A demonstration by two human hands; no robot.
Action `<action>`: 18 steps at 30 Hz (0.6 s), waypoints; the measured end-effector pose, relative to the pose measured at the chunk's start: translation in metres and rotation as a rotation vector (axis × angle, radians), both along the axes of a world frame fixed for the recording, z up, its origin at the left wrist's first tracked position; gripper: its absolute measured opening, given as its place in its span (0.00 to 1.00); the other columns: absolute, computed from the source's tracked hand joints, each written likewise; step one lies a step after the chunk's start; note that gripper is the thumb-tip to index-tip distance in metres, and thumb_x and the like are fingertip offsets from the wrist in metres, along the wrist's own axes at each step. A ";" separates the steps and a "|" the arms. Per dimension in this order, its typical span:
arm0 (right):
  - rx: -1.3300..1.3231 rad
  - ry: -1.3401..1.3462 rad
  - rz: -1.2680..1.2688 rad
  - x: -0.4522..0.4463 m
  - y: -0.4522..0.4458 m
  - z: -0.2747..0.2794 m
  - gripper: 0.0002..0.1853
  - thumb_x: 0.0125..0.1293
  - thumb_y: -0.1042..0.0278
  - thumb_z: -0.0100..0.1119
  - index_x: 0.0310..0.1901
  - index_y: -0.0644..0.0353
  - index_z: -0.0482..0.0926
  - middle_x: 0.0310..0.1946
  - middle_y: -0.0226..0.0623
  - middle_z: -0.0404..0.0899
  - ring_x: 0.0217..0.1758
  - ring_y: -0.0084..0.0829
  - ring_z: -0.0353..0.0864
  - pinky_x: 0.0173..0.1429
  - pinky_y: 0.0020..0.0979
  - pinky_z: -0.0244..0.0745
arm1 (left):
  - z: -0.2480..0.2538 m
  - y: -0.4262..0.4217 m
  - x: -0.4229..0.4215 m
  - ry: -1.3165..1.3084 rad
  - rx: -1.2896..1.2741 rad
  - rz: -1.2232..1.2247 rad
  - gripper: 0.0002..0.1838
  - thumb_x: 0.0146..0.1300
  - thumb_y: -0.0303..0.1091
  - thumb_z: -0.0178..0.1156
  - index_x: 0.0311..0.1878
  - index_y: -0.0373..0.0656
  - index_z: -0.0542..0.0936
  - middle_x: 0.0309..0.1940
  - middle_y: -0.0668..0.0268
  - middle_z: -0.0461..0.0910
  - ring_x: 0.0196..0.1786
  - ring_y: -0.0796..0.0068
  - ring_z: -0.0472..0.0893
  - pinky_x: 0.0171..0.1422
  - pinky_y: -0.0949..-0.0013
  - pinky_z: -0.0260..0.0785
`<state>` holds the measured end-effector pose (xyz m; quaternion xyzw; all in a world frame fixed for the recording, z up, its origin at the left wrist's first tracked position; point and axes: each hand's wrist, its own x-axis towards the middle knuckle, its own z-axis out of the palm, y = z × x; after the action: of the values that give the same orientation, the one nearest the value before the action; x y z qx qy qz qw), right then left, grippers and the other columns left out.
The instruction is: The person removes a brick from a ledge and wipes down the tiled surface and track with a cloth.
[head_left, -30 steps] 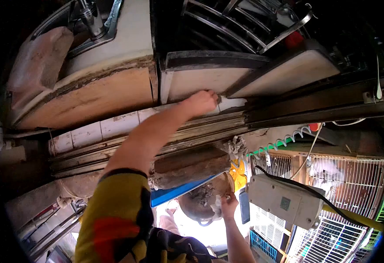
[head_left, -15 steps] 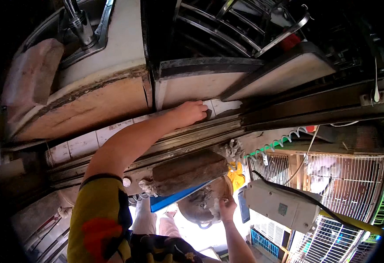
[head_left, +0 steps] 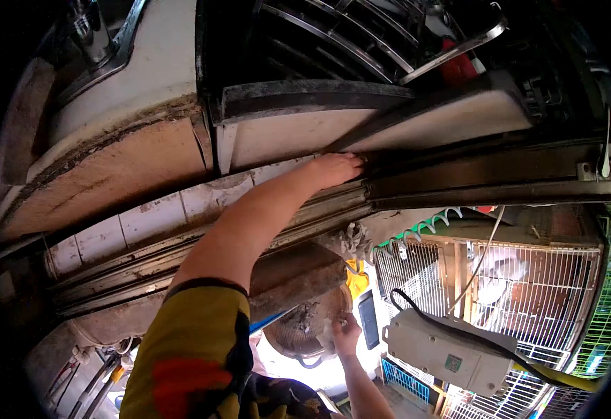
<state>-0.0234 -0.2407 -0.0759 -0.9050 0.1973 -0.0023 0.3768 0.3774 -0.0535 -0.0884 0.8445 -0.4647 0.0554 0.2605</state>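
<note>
My left hand (head_left: 340,170) reaches up to the right end of the white tile strip (head_left: 153,221), just above the grooved metal track (head_left: 138,258). Its fingers are pressed together and low on the tiles; what they hold, if anything, is hidden. Lower down, my right hand (head_left: 347,334) is closed round a pale crumpled piece (head_left: 325,339). That hand is at the right side of a round brown basket (head_left: 288,341), which has grey scraps in it.
A brown block (head_left: 298,276) sits below the track. A beige box (head_left: 452,353) with a black cable and wire cages (head_left: 535,300) are at the right. Above are cabinet panels (head_left: 284,136), a metal rack (head_left: 452,56) and a faucet (head_left: 90,35).
My left hand has slid right along the tile strip and now covers its right end. My right hand stays beside the basket with the pale piece. The camera view has shifted.
</note>
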 end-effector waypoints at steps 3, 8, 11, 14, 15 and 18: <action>0.066 0.007 0.033 0.011 0.013 0.025 0.10 0.50 0.71 0.57 0.33 0.67 0.77 0.20 0.35 0.74 0.22 0.19 0.68 0.26 0.24 0.65 | 0.008 0.021 -0.010 0.075 0.048 -0.066 0.15 0.55 0.23 0.48 0.45 0.36 0.77 0.53 0.58 0.72 0.57 0.58 0.70 0.62 0.63 0.64; 0.025 -0.048 0.083 -0.001 -0.008 -0.002 0.10 0.51 0.70 0.57 0.34 0.67 0.77 0.22 0.36 0.77 0.21 0.22 0.70 0.27 0.27 0.67 | -0.011 0.096 -0.054 0.161 -0.224 -0.116 0.13 0.47 0.18 0.52 0.38 0.35 0.78 0.44 0.56 0.76 0.52 0.57 0.71 0.59 0.60 0.65; -0.066 -0.005 0.140 0.003 -0.007 0.007 0.11 0.50 0.69 0.56 0.34 0.67 0.77 0.21 0.40 0.76 0.21 0.25 0.70 0.28 0.29 0.67 | 0.007 0.148 -0.091 0.170 -0.008 -0.062 0.13 0.44 0.18 0.54 0.37 0.34 0.78 0.41 0.56 0.76 0.51 0.56 0.71 0.57 0.59 0.65; -0.055 -0.013 0.137 0.000 -0.009 0.004 0.11 0.49 0.70 0.55 0.33 0.67 0.77 0.22 0.42 0.76 0.24 0.28 0.73 0.31 0.30 0.69 | 0.023 0.202 -0.124 0.254 -0.035 -0.073 0.14 0.41 0.17 0.57 0.36 0.33 0.78 0.39 0.54 0.76 0.50 0.55 0.72 0.57 0.59 0.65; -0.037 0.013 0.116 0.003 -0.002 0.012 0.10 0.49 0.70 0.55 0.32 0.67 0.77 0.22 0.43 0.77 0.25 0.29 0.73 0.32 0.30 0.69 | 0.028 0.217 -0.135 0.377 -0.037 0.004 0.15 0.39 0.16 0.56 0.35 0.34 0.78 0.39 0.55 0.75 0.50 0.55 0.71 0.56 0.59 0.65; 0.005 0.003 0.078 0.009 0.010 0.023 0.10 0.49 0.70 0.55 0.32 0.66 0.77 0.22 0.43 0.77 0.26 0.31 0.74 0.33 0.31 0.70 | 0.045 0.243 -0.160 0.519 -0.060 0.130 0.16 0.35 0.14 0.55 0.32 0.36 0.79 0.39 0.56 0.74 0.49 0.54 0.71 0.54 0.61 0.66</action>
<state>-0.0140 -0.2302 -0.0528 -0.9110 0.1623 0.0143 0.3787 0.2172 0.1897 -0.0432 0.8505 -0.3254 -0.1325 0.3915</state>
